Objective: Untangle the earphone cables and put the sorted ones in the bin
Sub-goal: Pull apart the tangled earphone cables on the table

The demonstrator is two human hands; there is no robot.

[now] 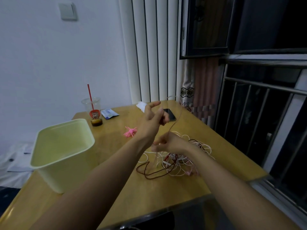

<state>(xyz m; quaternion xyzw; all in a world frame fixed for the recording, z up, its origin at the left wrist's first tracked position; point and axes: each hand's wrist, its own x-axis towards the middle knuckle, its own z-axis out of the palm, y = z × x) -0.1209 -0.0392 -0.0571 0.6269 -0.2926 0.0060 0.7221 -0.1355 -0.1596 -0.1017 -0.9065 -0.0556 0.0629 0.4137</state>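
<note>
on the table [182, 193], tangled white, pink, dark-red cables [176, 161].

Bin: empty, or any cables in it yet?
Empty, as far as visible: the upright bin shows only bare pale inner walls, no cable. The tangled cables lie on the table beside it.
</note>
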